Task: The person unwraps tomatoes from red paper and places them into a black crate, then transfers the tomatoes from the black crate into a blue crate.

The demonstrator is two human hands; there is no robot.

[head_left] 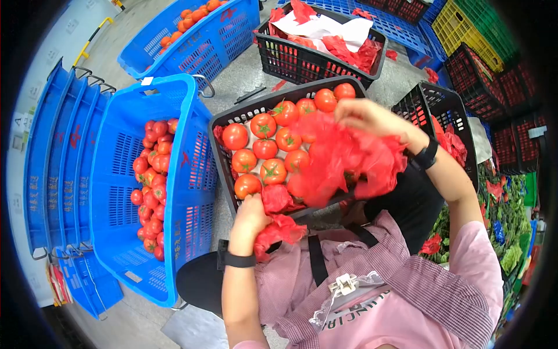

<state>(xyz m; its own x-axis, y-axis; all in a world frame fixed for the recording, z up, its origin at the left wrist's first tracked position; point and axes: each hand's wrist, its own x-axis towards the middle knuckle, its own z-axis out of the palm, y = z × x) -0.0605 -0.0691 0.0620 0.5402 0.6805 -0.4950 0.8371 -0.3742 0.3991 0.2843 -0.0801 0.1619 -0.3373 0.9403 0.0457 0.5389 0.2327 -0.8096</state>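
A black crate full of red tomatoes stands before me, tilted in view. My right hand is closed on crumpled red wrapping, which hangs blurred over the crate's right half and hides tomatoes there. At the crate's near left corner, my left hand has its fingers closed on more red wrapping. Left of the crate, a blue basket holds many loose tomatoes piled along its side.
Another blue basket with tomatoes stands at the back left. Behind sits a black crate with red and white wrapping. Stacked blue baskets are far left. A black crate and leafy greens lie right.
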